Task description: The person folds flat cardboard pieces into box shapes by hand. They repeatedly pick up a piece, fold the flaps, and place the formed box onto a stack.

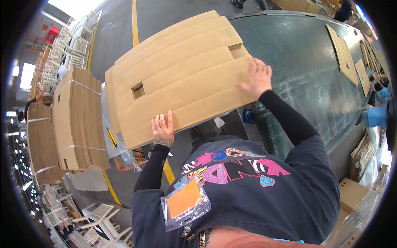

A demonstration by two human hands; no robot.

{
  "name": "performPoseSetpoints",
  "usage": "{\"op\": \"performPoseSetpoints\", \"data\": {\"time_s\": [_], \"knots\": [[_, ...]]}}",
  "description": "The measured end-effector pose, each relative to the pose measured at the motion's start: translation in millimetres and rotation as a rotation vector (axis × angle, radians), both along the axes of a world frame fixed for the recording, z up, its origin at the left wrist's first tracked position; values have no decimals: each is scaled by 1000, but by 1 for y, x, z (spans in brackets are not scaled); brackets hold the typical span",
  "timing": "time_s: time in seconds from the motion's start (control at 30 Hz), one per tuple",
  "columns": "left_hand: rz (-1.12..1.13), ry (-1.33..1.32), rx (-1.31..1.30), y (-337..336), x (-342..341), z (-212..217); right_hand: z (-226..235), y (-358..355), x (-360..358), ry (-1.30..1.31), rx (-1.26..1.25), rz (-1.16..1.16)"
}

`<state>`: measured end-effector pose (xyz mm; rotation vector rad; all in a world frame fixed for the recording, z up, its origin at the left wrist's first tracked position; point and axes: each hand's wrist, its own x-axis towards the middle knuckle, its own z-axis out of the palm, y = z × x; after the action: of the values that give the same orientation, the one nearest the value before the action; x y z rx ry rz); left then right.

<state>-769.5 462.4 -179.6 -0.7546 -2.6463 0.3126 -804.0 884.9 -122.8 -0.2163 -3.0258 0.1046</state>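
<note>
Hands, left (162,131) and right (258,77), grip spread flat on cardboard sheet (182,74); dark green table (306,62) beneath

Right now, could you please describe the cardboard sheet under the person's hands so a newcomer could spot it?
Start at the long dark green table. At its near left end lies a large flat cardboard sheet, overhanging the edge, under both hands. Unlike the strapped cardboard stacks nearby, it is single, with two rectangular cut-outs.
</note>
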Motion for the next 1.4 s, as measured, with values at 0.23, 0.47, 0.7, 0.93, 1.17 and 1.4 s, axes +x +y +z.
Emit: {"op": "performPoseSetpoints", "data": {"time_s": [0.23, 0.47, 0.7, 0.93, 1.17, 1.4], "knots": [[-25, -16, 75, 11, -4, -1, -51, -79, 36, 181, 115, 687], [88, 67, 186, -7, 5, -20, -61, -79, 46, 210, -46, 590], [2, -242, 121, -21, -6, 21, -26, -77, 31, 10, -57, 671], [-66, -745, 198, -31, -76, 73, 11, -73, -46, -504, -167, 655], [-100, -686, 63, -19, -71, 64, 11, -71, -52, -520, -156, 741], [-92, -420, 36, 32, -42, 55, 17, -75, -34, -480, -83, 844]]}}
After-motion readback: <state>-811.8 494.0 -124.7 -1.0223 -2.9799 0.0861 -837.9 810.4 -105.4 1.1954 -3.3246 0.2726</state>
